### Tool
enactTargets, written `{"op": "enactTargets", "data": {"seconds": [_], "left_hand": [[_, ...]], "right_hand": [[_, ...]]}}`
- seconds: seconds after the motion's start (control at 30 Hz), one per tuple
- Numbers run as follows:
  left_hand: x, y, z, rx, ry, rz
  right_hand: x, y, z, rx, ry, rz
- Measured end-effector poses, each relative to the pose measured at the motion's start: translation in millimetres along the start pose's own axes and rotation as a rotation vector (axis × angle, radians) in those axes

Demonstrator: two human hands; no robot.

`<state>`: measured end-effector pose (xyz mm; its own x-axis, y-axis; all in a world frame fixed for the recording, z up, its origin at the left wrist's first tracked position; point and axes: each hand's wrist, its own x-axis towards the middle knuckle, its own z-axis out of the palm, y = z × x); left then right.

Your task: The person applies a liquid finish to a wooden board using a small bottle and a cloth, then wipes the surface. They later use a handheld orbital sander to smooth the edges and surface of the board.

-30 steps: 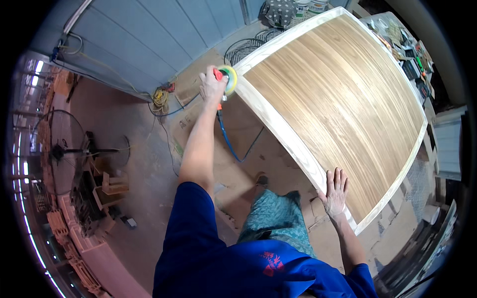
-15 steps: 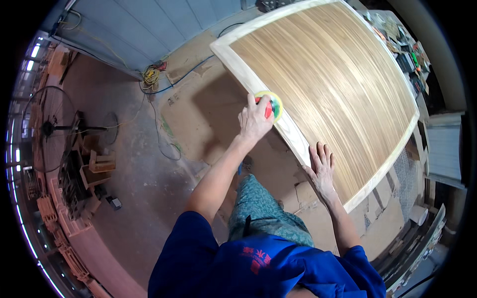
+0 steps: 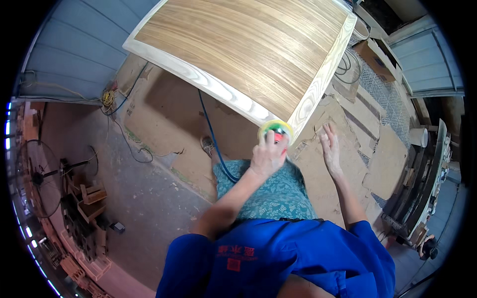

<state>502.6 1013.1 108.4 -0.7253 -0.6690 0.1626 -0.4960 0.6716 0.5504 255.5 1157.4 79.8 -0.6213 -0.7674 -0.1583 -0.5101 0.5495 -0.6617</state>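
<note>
My left hand [image 3: 267, 160] is wrapped over a small round orbital sander [image 3: 271, 128] with a yellow rim and a red and green body. The sander lies on the near corner of a large wooden panel [image 3: 243, 47], where two pale border strips meet. Brown striped wood fills the panel inside that pale frame. To the right of the corner, my right hand [image 3: 330, 151] hovers apart from the panel, fingers extended and holding nothing. Part of the sander is hidden under my left fingers.
A blue hose [image 3: 211, 131] runs from under the panel toward my legs. Cardboard sheets [image 3: 184, 119] cover the floor. A standing fan [image 3: 42, 174] and wooden pieces [image 3: 92, 201] are at the left. On the right are a white bucket [image 3: 419, 137] and a cardboard box [image 3: 377, 59].
The sander and my left hand have moved along the pale border to the near corner. My right hand has come off the panel. The view has shifted right, with the panel now higher in it.
</note>
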Motion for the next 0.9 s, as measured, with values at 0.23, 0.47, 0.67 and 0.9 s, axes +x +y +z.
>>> {"op": "enactTargets", "data": {"seconds": [0.23,0.47,0.67,0.9], "left_hand": [[-11,34,17,0.010,-0.023,0.083],[21,-77,-31,0.038,0.144,-0.182],[63,-180,-91,0.008,0.178,-0.353],[109,-339,-162,0.011,0.255,-0.485]], "right_hand": [[24,-13,-5,0.078,0.134,0.020],[52,-72,54,-0.006,-0.018,-0.351],[74,-156,127,-0.432,-0.355,-0.686],[148,-256,211,-0.561,-0.374,-0.796]]}}
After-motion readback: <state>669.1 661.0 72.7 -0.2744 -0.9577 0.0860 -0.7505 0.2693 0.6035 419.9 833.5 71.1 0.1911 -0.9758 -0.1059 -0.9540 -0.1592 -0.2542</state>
